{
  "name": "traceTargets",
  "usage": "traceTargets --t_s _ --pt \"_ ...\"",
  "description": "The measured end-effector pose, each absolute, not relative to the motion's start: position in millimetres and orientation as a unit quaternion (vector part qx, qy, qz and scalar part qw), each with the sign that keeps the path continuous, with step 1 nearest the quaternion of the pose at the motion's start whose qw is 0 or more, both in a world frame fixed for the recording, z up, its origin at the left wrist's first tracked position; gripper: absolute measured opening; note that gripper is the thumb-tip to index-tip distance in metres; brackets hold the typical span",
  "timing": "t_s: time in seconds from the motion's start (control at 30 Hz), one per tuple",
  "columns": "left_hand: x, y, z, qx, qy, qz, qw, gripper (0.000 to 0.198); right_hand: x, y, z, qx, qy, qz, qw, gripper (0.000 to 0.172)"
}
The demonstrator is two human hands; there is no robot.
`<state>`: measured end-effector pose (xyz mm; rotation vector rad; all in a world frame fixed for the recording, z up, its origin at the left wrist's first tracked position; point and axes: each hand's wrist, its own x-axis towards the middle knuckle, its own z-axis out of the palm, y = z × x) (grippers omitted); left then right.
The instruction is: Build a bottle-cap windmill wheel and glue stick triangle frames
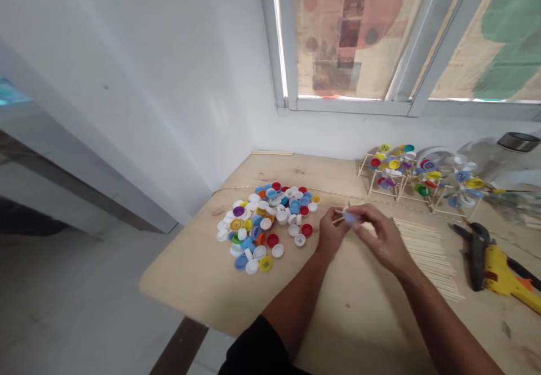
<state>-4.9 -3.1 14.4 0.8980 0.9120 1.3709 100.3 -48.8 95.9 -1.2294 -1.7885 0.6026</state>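
Sleeve (262, 341) at tbl edge (177, 304), room btwn forearms (302, 302); L hand (331, 232) grips sticks (338, 220), R hand (380, 237) cap (350, 217).

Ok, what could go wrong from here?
The small bluish piece between the left grip and right grip could slip. Loose sticks lie beside the right grip and might get nudged out of their row. The caps heaped near the left grip could scatter if brushed.

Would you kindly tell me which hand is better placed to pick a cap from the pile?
Probably the left, though both look occupied: the left hand sits beside the pile of caps, whereas the right hand is farther off, beside the loose sticks.
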Motion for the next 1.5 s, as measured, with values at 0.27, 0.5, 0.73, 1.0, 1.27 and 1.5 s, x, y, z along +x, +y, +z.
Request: traceTargets --t_s 0.27,0.5,0.73,1.0,1.27,1.5 --pt "-3.1 -6.0 23.2 0.396 0.378 0.582 0.602 0.035 169.8 -39.2 56.1 -0.602 -0.592 0.226 0.486 0.032" --pt "-5.8 -4.6 22.3 0.413 0.374 0.564 0.609 0.030 167.5 -28.2 50.2 -0.581 -0.674 0.155 0.430 0.028" --pt "-8.3 0.6 18.3 0.416 0.368 0.542 0.630 0.030 171.5 -21.1 40.0 -0.558 -0.717 0.121 0.401 0.030" --pt "-6.2 -3.1 22.4 0.395 0.360 0.557 0.635 0.026 172.9 -21.7 32.8 -0.567 -0.708 0.122 0.402 0.037" --pt "-6.1 -1.7 19.0 0.405 0.358 0.553 0.635 0.027 165.9 -25.5 34.8 -0.565 -0.703 0.125 0.413 0.038" --pt "-7.4 -0.9 19.3 0.410 0.350 0.548 0.639 0.026 165.8 -27.4 37.2 -0.559 -0.711 0.130 0.406 0.037"
